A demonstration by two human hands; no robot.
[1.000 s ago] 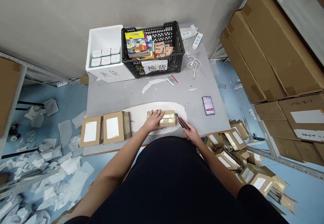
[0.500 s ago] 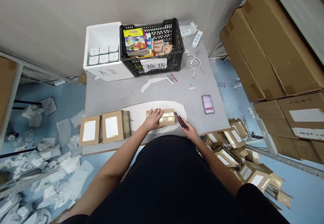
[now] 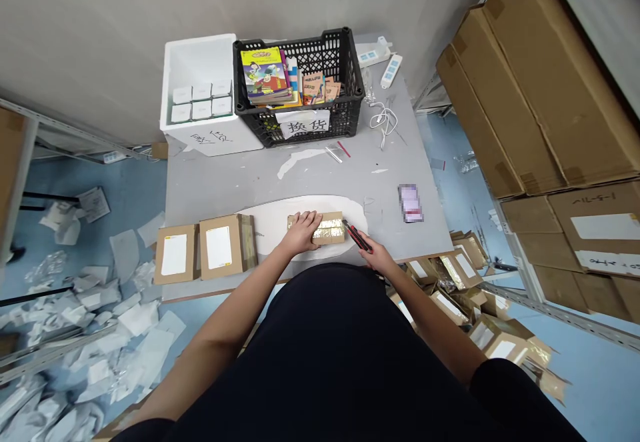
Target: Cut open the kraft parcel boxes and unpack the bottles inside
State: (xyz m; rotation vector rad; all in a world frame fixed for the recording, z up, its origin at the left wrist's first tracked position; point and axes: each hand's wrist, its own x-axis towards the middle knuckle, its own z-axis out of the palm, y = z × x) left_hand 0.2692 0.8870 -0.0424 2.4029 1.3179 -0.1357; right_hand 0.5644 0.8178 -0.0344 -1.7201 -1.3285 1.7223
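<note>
A small cardboard box (image 3: 330,229) with shiny tape along its top lies on a white oval patch (image 3: 270,229) of the table. My left hand (image 3: 303,231) rests on the box's left part, fingers spread. My right hand (image 3: 374,254) is closed around a red and black utility knife (image 3: 358,237), whose tip is at the right end of the box. Two brown boxes with white labels, one at the far left (image 3: 175,255) and one beside it (image 3: 219,249), stand on the table left of my left hand.
At the table's back are a white foam box (image 3: 167,89) and a black crate (image 3: 355,89) holding books. A phone (image 3: 411,203), a white cable (image 3: 384,122) and power strips (image 3: 391,71) lie right. Cartons (image 3: 530,82) stand at the right; paper scraps (image 3: 140,319) litter the floor.
The camera view has shifted slightly. The knife tip and my right hand have moved slightly relative to the box; my left hand stays on it.
</note>
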